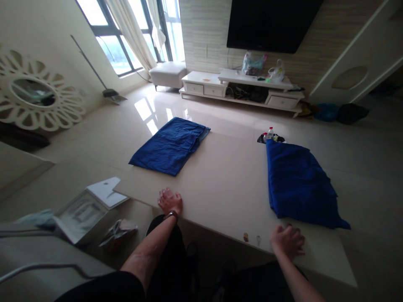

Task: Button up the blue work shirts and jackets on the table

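My left hand (170, 201) rests on the near edge of the pale table (226, 180), fingers spread, holding nothing. Farther along the edge, my right hand (287, 240) lies on the tabletop with its fingers apart, just in front of a folded blue cloth (299, 182). That cloth covers the right part of the table and drapes toward its far side. Another folded blue cloth (170, 144) lies flat at the left end, beyond my left hand and apart from it. Two small marks, one of them brown (246, 237), show near the edge between my hands.
An open white box (83, 214) and a crumpled packet (121, 233) lie left of the table. Bottles (270, 133) stand beyond the right cloth. A white TV cabinet (201, 79) with plastic bags, a grey ottoman (168, 74) and a long-handled dustpan (111, 93) are farther back.
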Available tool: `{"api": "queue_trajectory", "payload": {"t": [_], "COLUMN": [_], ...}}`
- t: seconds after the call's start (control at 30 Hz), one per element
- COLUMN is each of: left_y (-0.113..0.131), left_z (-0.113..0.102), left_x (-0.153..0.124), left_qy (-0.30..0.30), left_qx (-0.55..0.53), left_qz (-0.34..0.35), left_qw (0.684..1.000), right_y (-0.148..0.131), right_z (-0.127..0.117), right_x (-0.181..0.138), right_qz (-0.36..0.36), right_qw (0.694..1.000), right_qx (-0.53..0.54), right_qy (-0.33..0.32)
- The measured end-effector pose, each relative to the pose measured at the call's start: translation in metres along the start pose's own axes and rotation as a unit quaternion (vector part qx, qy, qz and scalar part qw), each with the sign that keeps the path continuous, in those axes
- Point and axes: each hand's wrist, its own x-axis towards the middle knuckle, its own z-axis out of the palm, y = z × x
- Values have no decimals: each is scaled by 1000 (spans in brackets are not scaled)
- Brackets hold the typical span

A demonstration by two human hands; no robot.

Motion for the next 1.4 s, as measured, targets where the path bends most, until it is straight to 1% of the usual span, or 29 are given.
{"api": "queue_trajectory", "payload": {"t": [0.33, 0.63, 0.93, 1.13, 1.23, 1.4], "left_y": [7, 4, 2, 3, 4, 5], "left_z": [-15, -11, -6, -8, -9, -12], "left_x": [-2, -1, -2, -2, -1, -3], "left_qy": [-34, -32, -25, -25, -35, -36], "left_qx": [-23, -34, -46, -50, -48, -47], "left_qz": [-8, -8, -7, -6, -8, -11], "left_qw": [999, 999, 999, 998, 998, 998], "right_y": [4, 1, 1, 1, 2, 3], "right_z": [3, 0, -1, 1, 3, 3], "right_x": [1, 1, 1, 3, 3, 2], "right_qz": [-10, -10, -2, 3, 7, -6], "right_qw": [1000, 1000, 1000, 1000, 1000, 1000], "right_qx": [2, -9, -5, -3, -3, 3], "right_qy": [0, 6, -4, -4, -3, 5]}}
